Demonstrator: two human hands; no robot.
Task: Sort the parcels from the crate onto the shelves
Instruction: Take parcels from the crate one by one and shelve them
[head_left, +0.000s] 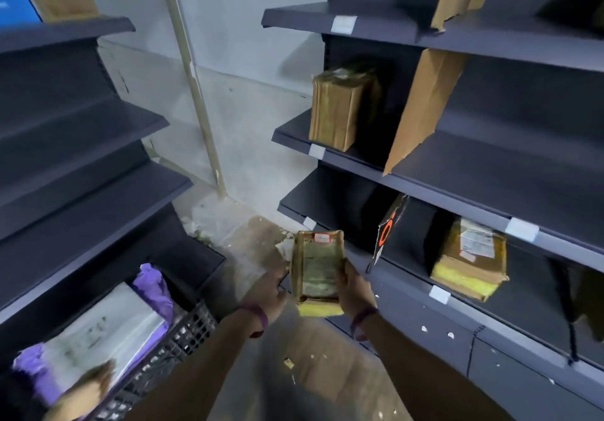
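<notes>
I hold a brown tape-wrapped parcel with a white label and a yellow near end, low in front of the right-hand shelves. My right hand grips its right side and my left hand is against its left side. At the lower left stands the black lattice crate. It holds a large white parcel with purple wrapping. Another hand rests on that parcel's near end.
On the right shelves are a brown parcel, a leaning cardboard divider, a black divider with orange print and a labelled brown parcel. The left shelves carry a blue box and a brown parcel. Debris litters the floor.
</notes>
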